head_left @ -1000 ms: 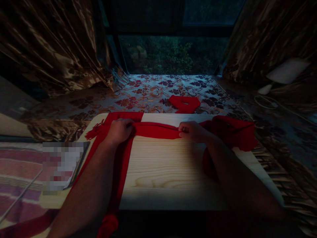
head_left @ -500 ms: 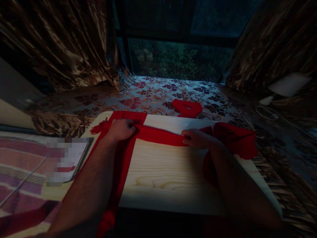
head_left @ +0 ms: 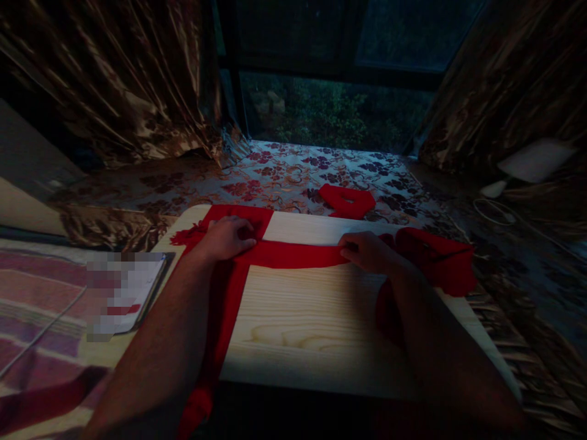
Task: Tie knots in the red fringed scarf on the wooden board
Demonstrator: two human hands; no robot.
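Observation:
A red fringed scarf (head_left: 298, 254) stretches as a flat band across the pale wooden table, over a second red strip (head_left: 224, 318) running front to back. My left hand (head_left: 229, 238) rests where the two cross, its thumb and fingers apart on the cloth. At the band's other end, my right hand (head_left: 367, 250) pinches its edge between thumb and fingers. Beyond the right wrist, more red cloth lies bunched (head_left: 440, 263) at the table's right edge. Red fringe (head_left: 188, 234) shows left of my left hand.
The wooden table (head_left: 293, 330) has rounded corners. Behind it, a folded red cloth (head_left: 351, 200) lies on the floral-covered window ledge (head_left: 284, 162). A notebook or papers (head_left: 147, 287), partly blurred out, lie at the left beside striped bedding (head_left: 41, 293). A white lamp (head_left: 536, 160) stands at right.
My left hand has loosened from a closed grip, its fingers now apart on the cloth. The band has come down flatter and straighter. My right hand stays nearly in place.

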